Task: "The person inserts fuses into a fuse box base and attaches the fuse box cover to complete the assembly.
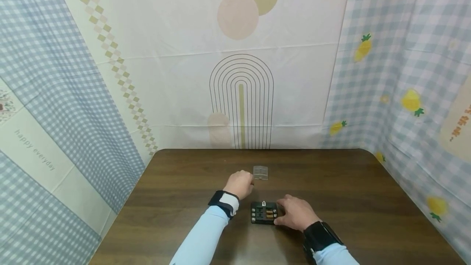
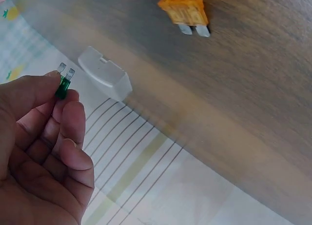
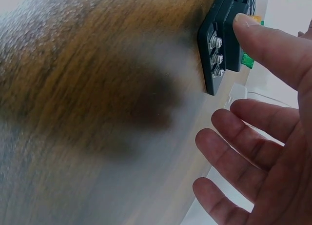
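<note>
My left hand [image 1: 239, 184] pinches a green blade fuse [image 2: 63, 87] between thumb and forefinger, its two metal prongs pointing up in the left wrist view. An orange blade fuse [image 2: 185, 12] lies on the table near this hand. The black fuse block [image 1: 263, 212] sits on the table with screw terminals along its sides and orange fuses in some slots. Beside its right end is my right hand [image 1: 296, 212], the thumb touching the block and the other fingers spread loosely. Green plastic [image 3: 247, 60] shows at the block's far side in the right wrist view.
A clear plastic cover [image 1: 261, 172] lies on the wooden table [image 1: 184, 212] beyond the block, just right of my left hand. Patterned cloth [image 1: 176, 93] hangs behind the table's far edge and along both sides.
</note>
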`<action>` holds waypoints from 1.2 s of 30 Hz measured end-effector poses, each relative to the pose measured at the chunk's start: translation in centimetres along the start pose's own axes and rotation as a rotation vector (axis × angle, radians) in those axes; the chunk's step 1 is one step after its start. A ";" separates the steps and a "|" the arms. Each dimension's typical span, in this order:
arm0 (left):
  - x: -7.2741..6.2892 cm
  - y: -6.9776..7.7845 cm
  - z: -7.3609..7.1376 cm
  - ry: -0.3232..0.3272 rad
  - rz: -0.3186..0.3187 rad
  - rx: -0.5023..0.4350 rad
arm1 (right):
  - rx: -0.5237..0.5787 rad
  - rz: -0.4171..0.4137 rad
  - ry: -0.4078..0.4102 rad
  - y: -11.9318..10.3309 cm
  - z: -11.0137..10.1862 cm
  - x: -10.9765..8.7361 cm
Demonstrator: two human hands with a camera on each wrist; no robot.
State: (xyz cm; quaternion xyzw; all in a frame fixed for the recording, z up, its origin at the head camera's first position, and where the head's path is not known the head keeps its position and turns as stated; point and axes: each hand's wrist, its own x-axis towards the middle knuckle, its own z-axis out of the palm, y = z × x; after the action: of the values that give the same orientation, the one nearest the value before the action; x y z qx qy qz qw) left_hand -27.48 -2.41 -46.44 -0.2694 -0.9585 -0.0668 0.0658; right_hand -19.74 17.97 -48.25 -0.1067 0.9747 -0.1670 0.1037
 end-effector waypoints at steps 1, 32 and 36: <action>0.0 0.0 0.0 -0.002 -0.002 -0.004 | -0.001 -0.004 0.002 0.0 0.0 0.0; -2.3 1.3 -2.3 -0.014 0.011 -0.072 | 0.005 -0.057 0.016 -0.7 -0.1 0.0; -2.4 1.3 -2.4 -0.022 0.011 -0.071 | 0.010 -0.063 0.012 -0.6 -0.1 0.0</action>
State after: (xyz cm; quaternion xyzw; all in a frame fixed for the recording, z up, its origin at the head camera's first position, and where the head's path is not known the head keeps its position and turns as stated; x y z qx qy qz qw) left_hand -24.53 -2.90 -44.33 -0.2776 -0.9546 -0.0974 0.0460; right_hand -19.69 17.38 -47.96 -0.1359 0.9706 -0.1756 0.0931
